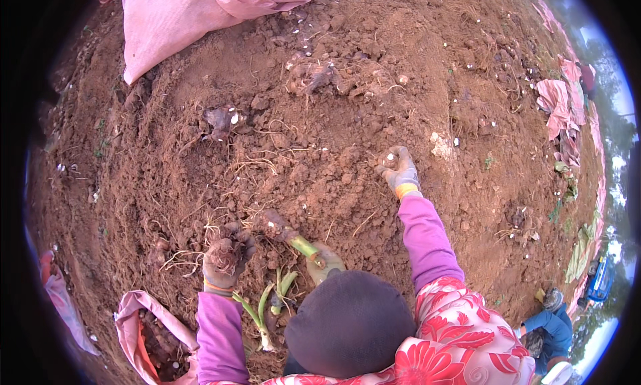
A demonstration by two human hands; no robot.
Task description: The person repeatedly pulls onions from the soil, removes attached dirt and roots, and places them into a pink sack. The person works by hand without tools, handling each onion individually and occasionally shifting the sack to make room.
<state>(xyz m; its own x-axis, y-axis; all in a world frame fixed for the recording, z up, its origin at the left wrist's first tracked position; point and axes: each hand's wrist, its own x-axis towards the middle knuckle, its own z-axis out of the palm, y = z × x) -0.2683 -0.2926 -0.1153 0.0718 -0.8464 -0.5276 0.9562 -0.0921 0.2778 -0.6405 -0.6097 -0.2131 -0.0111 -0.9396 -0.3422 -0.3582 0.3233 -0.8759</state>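
My left hand (228, 260), in a soiled work glove with a yellow-orange cuff, is closed around a soil-covered root clump (224, 255) with stringy pale roots. My right hand (399, 169), gloved likewise and reached forward over the loose soil, holds a small brown corm (389, 159) with a white spot between thumb and fingers. Between the hands lies a brown corm with a cut green stalk (302, 246), beside the tip of a boot or shoe (325, 265). Cut green shoots (260, 312) rest on the soil near my left forearm.
An opened pink woven sack (131, 315) holding brown corms stands at lower left. Another pink sack (175, 24) lies at upper left. Root clumps (218, 122) dot the reddish soil (320, 184). At lower right is another person in blue (551, 330), near a blue vehicle (600, 280).
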